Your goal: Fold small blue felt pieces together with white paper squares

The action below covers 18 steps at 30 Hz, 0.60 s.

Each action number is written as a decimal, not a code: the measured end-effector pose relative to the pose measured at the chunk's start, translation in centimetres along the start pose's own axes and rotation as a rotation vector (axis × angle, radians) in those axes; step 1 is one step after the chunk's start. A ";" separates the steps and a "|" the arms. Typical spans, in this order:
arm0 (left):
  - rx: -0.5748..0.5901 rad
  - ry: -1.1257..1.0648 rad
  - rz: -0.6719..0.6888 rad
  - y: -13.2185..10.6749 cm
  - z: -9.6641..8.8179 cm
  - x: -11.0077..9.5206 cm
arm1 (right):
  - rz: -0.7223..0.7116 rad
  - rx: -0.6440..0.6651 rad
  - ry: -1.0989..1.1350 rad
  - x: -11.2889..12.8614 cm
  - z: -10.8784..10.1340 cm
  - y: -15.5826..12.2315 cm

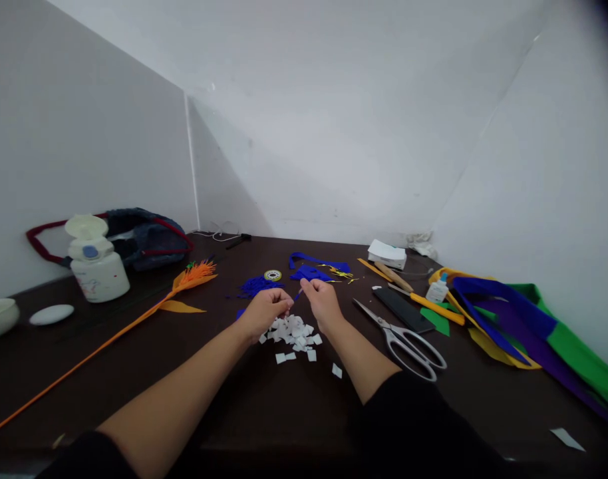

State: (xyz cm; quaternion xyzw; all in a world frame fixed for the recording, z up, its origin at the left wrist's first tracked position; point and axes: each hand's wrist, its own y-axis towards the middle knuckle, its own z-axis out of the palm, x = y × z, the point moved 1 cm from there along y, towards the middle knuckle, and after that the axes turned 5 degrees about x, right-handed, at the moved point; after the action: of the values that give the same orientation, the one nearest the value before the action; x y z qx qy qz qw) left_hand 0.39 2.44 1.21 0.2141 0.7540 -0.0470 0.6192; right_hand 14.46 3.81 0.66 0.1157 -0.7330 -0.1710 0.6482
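Above a loose pile of small white paper squares [291,330], both my hands are closed in a pinch close together. A thin blue strip [298,295] runs between their fingertips. The fingers of my right hand [322,304] hold its upper end, and its lower end meets the pinched fingers of my left hand [265,311]. Just behind my left hand lies a heap of short blue strips [259,287]. A small round spool [273,275] rests behind it. Blue fabric pieces [311,273] and yellow scraps [340,272] lie beyond my right hand.
On the right are scissors [404,338], a black flat case [402,309], a yellow cutter [436,310], a glue bottle [438,290] and coloured fabric [533,326]. A long orange paper flower [134,324], a white bottle [100,276] and a bag [157,234] occupy the left.
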 end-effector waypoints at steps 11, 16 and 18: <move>-0.018 0.089 0.006 -0.2 0.0 -0.6 | -0.004 0.068 0.027 0.4 0.3 -0.4; -0.069 0.272 0.065 -0.2 -0.1 -0.5 | -0.019 0.020 -0.090 0.2 0.4 -0.3; -0.094 0.370 0.095 -0.2 -0.1 -0.7 | -0.028 0.000 -0.132 0.1 0.5 -0.3</move>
State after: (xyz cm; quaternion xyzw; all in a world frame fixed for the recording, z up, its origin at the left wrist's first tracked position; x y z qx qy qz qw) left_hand 0.33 2.07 1.80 0.2255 0.8454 0.0578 0.4808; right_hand 13.90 3.59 0.60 0.1145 -0.7726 -0.1873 0.5957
